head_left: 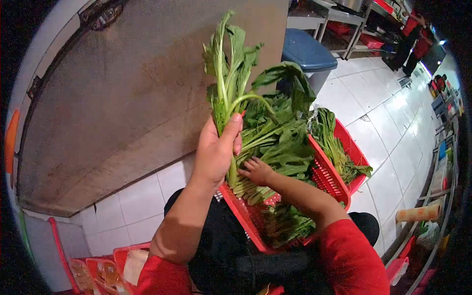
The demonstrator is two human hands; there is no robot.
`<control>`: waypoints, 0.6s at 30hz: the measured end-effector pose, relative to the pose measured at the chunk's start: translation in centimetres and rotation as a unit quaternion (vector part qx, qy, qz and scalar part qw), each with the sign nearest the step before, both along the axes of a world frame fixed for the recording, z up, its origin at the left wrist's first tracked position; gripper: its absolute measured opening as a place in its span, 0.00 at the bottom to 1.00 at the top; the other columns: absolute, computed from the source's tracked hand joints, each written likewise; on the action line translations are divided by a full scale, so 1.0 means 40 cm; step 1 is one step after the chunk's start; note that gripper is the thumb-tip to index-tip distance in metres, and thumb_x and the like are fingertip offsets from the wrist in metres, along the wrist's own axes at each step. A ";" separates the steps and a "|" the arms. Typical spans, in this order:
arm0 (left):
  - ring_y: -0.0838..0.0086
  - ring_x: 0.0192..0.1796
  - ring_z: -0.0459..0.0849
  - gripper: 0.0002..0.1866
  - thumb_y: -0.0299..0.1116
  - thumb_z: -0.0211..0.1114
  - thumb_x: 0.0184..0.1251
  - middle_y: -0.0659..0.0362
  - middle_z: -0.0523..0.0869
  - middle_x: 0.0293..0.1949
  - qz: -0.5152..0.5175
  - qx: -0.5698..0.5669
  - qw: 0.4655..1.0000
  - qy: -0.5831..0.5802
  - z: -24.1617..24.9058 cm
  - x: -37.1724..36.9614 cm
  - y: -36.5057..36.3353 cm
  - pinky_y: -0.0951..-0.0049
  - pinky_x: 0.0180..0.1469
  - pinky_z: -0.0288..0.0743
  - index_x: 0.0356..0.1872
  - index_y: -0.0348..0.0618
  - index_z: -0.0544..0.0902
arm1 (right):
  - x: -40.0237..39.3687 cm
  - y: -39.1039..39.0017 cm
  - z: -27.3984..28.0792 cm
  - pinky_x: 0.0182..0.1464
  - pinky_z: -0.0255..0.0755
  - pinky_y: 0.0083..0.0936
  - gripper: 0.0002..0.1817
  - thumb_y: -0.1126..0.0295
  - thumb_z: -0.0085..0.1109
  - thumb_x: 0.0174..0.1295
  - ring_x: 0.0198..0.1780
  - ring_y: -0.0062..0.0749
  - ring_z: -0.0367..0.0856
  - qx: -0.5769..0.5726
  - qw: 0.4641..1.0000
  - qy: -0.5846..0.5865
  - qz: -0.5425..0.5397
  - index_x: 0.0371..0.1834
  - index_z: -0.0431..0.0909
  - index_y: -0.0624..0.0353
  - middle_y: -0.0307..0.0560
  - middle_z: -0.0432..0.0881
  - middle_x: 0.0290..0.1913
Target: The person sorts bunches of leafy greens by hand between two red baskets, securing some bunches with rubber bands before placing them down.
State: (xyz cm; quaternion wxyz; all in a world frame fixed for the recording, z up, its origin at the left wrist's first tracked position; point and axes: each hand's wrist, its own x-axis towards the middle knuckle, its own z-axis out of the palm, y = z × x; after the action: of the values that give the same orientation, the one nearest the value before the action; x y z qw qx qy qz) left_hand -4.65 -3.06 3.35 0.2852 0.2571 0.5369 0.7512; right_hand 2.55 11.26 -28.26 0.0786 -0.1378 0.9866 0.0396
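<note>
Upright in my left hand (216, 150) is a bunch of leafy greens (227, 81); the fingers and thumb are wrapped round its pale green stalks. One leafy stem bends over to the right of the bunch. Lower down, my right hand (258, 172) rests with fingers spread on the cut stalks of more leafy greens (292, 155), which lie in a red plastic basket (246, 221) in front of my lap. Finer-leaved greens (290, 223) sit in the near end of the same basket.
A second red basket (351, 152) with greens stands on the tiled floor to the right. Behind are a blue-lidded bin (307, 49) and a large metal panel (123, 98). Red trays (101, 273) lie at lower left. People in red tops (418, 42) stand far off, upper right.
</note>
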 end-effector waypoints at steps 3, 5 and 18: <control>0.80 0.29 0.74 0.09 0.37 0.56 0.78 0.62 0.77 0.37 -0.031 0.007 0.999 -0.036 -0.004 0.002 0.002 0.77 0.32 0.70 0.48 0.43 0.74 | 0.060 -0.015 0.229 0.76 0.50 0.49 0.35 0.50 0.55 0.69 0.75 0.47 0.60 -0.052 0.999 0.005 0.005 0.77 0.61 0.49 0.56 0.64 0.72; 0.79 0.30 0.74 0.09 0.36 0.56 0.78 0.62 0.76 0.38 -0.053 0.020 0.997 -0.056 -0.005 0.014 0.011 0.77 0.32 0.71 0.48 0.43 0.73 | 0.134 -0.010 0.402 0.73 0.54 0.46 0.32 0.53 0.57 0.69 0.71 0.47 0.63 -0.174 0.984 0.015 -0.031 0.72 0.64 0.53 0.56 0.66 0.69; 0.76 0.66 0.65 0.34 0.35 0.59 0.78 0.58 0.67 0.61 -0.236 0.014 0.972 0.019 -0.092 0.267 0.123 0.73 0.68 0.62 0.74 0.40 0.49 | 0.450 -0.021 0.706 0.63 0.70 0.40 0.33 0.72 0.62 0.66 0.58 0.57 0.77 -0.438 0.824 0.263 -0.244 0.70 0.57 0.68 0.64 0.73 0.58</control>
State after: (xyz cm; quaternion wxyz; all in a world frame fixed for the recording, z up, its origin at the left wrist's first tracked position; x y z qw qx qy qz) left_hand 6.03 1.87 -0.35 0.4402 0.3946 0.4562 0.6651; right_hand 20.54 10.42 0.00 -0.2449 0.1035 0.8850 -0.3822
